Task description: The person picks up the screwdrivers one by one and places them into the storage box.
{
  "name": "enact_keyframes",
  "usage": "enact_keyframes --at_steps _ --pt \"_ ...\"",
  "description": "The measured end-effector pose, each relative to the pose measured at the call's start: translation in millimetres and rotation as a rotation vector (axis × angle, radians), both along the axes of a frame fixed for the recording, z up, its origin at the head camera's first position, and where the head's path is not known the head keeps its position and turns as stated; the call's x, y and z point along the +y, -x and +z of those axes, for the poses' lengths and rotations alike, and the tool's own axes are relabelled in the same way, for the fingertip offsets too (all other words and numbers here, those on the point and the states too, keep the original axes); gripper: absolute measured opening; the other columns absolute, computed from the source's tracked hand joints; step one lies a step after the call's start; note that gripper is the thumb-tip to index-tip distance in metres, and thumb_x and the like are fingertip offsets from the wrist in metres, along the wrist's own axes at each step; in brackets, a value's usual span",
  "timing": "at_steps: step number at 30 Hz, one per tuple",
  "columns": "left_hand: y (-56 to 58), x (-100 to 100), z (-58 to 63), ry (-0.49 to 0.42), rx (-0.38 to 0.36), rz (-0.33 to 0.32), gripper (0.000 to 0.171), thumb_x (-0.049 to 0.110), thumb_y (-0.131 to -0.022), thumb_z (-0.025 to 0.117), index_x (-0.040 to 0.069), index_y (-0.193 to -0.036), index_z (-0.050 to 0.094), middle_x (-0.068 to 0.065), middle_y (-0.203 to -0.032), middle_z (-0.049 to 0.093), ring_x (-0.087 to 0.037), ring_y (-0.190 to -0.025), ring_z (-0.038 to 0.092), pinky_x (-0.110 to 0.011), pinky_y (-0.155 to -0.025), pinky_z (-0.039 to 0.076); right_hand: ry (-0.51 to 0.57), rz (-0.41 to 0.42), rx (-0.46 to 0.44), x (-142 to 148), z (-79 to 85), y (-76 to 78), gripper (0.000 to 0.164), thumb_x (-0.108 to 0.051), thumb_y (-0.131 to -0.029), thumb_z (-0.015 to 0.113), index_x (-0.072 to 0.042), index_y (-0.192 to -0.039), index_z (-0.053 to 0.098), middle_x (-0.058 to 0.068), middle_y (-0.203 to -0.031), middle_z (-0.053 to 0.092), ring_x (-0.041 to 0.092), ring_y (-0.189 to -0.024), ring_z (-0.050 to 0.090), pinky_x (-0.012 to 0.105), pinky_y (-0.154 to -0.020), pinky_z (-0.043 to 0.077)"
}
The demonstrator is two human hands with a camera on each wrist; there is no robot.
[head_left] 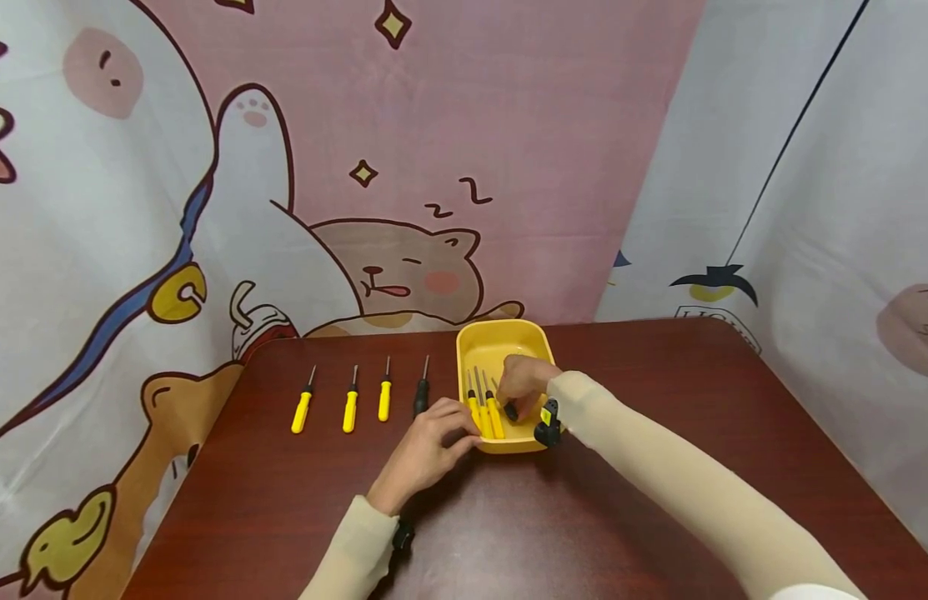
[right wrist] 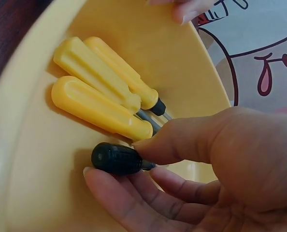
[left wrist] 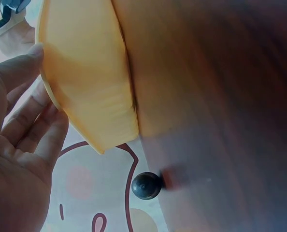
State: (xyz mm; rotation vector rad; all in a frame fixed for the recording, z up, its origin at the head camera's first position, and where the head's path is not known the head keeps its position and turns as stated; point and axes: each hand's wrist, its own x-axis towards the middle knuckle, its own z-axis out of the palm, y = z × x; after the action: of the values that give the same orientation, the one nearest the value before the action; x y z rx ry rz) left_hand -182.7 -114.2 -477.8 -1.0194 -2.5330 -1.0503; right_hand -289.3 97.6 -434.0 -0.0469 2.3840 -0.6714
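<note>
My left hand (head_left: 432, 446) grips the near left rim of a yellow plastic bin (head_left: 509, 446), thumb on one side of the wall and fingers on the other. Inside the bin, my right hand (head_left: 525, 379) pinches a small screwdriver with a black handle (right wrist: 117, 158) between thumb and fingers. Its tip is hidden behind the fingers. Beside it, several yellow-handled screwdrivers (right wrist: 97, 75) lie together along the bin's left side, their shafts pointing toward the far end.
Left of the bin, three yellow-handled screwdrivers (head_left: 349, 411) lie spaced in a row on the brown table (head_left: 659, 500). A black-handled screwdriver (head_left: 421, 396) lies between that row and the bin, near my left fingers. A cartoon-printed cloth (head_left: 539, 167) hangs behind the table.
</note>
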Motion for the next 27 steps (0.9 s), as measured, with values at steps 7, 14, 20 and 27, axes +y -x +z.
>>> enact_keyframes --at_steps 7,14,20,27 --pt "0.2 1.1 0.5 0.012 0.002 0.007 0.008 0.020 -0.089 0.081 0.021 -0.093 0.075 0.005 -0.105 0.072 -0.008 -0.108 0.061 -0.031 -0.094 0.057 -0.024 -0.023 0.040 -4.0 -2.2 0.6 0.021 -0.014 -0.092 0.075 -0.002 -0.104 0.063 0.012 -0.090 0.066 0.019 -0.066 0.073 0.028 -0.065 0.062" --pt "-0.3 0.6 0.6 0.012 0.000 0.005 0.007 0.020 -0.089 0.080 0.023 -0.093 0.075 0.004 -0.105 0.072 -0.007 -0.107 0.060 -0.030 -0.093 0.057 -0.049 -0.019 0.046 -8.0 -4.6 3.4 0.016 -0.014 -0.094 0.073 -0.001 -0.101 0.064 0.011 -0.087 0.065 0.018 -0.063 0.072 0.027 -0.066 0.062" --pt "-0.4 0.6 0.8 0.014 -0.004 0.009 0.007 0.020 -0.090 0.080 0.022 -0.093 0.075 0.005 -0.105 0.072 -0.007 -0.108 0.061 -0.030 -0.093 0.057 -0.027 -0.033 0.046 -8.8 -4.8 3.1 0.012 -0.012 -0.097 0.069 -0.001 -0.101 0.065 0.011 -0.084 0.066 0.020 -0.066 0.075 0.029 -0.069 0.063" --pt "-0.3 0.7 1.4 0.016 -0.017 0.018 0.007 0.021 -0.090 0.080 0.022 -0.094 0.076 0.008 -0.104 0.071 -0.006 -0.108 0.060 -0.030 -0.095 0.057 0.025 -0.038 0.048 -7.2 -2.2 0.3 0.012 -0.010 -0.102 0.059 0.000 -0.101 0.064 0.011 -0.081 0.067 0.020 -0.069 0.075 0.030 -0.068 0.063"
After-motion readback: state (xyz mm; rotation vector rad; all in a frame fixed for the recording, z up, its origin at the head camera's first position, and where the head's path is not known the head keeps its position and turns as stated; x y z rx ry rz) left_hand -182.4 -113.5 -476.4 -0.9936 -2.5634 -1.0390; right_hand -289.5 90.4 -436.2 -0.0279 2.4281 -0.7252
